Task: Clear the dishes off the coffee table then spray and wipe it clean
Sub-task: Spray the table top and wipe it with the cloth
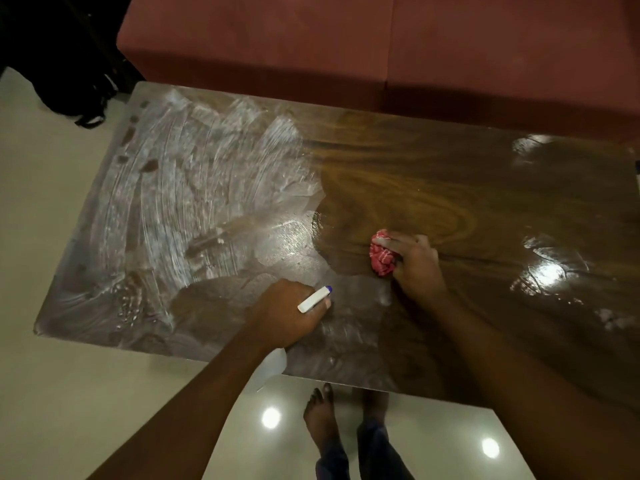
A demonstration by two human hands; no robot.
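Note:
The wooden coffee table [433, 174] fills the view and carries no dishes. Its left half is covered with white smeared streaks of cleaner [180, 174]; the right half is bare glossy wood. My right hand [415, 261] presses a bunched red and white cloth [382, 256] onto the table near the middle front. My left hand [284, 313] grips a spray bottle [314, 298] over the front edge; its white nozzle with a blue tip points right, and the translucent body hangs below my wrist.
A red sofa [346, 46] runs along the table's far side. A dark bag [79, 71] lies on the floor at the far left. My bare feet [322, 414] stand on the pale glossy tile floor [69, 393] just before the front edge.

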